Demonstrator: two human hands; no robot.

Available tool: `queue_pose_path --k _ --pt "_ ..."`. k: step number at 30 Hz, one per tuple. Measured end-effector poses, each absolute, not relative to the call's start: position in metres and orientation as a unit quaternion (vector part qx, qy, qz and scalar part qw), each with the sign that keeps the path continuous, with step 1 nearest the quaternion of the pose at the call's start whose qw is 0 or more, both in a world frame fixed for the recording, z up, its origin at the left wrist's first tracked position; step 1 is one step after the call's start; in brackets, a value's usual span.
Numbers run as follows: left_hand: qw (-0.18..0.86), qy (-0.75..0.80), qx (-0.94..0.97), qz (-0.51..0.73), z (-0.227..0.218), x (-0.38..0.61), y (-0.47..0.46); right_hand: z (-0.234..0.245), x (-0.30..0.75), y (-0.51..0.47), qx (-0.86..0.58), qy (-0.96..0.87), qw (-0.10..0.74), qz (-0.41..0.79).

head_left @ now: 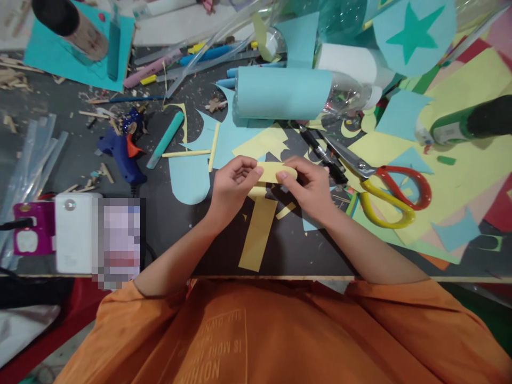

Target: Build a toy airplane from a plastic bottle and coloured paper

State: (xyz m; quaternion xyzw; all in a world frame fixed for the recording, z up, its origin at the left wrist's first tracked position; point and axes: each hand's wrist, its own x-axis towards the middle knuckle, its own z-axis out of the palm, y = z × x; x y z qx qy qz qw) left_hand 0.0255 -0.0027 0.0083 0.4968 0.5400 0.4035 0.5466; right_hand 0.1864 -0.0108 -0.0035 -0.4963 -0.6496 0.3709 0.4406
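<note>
Between my two hands I hold a small yellow paper strip [271,172] above the table. My left hand [234,186] pinches its left end with the thumb on top. My right hand [310,184] is closed on the other end, thumb pressed near the rounded tip. Below them a longer yellow paper strip [258,234] lies flat near the table's front edge. Scissors [368,170] with red and yellow handles rest open just right of my right hand, next to a black pen [318,149]. Left of my left hand is a light blue paper piece [189,178] with a rounded end.
A plastic bottle [284,95] wrapped in blue paper lies beyond my hands. At the left are a blue glue gun [122,152], a white power adapter [76,232] and clear glue sticks [34,160]. A green bottle [460,125] lies on yellow paper sheets [452,176] at the right.
</note>
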Motion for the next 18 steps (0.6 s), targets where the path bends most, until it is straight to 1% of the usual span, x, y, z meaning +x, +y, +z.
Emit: queue_pose_path --k 4,7,9,13,18 --pt "0.527 0.538 0.517 0.407 0.0073 0.0247 -0.0029 -0.0061 0.1862 -0.0125 -0.492 -0.638 0.461 0.373" --pt "0.515 0.532 0.534 0.409 0.008 0.0237 -0.0033 -0.0068 0.1863 -0.0131 -0.483 -0.609 0.472 0.415" --pt "0.507 0.524 0.552 0.404 0.009 0.0235 -0.0036 -0.0048 0.1866 -0.0128 -0.479 -0.619 0.452 0.428" --pt "0.5 0.517 0.555 0.418 0.0112 0.024 -0.0038 0.0013 0.1866 -0.0105 -0.484 -0.675 0.39 0.397" --pt "0.506 0.505 0.554 0.426 0.0112 0.0232 -0.0036 0.002 0.1848 -0.0085 -0.418 -0.771 0.306 0.37"
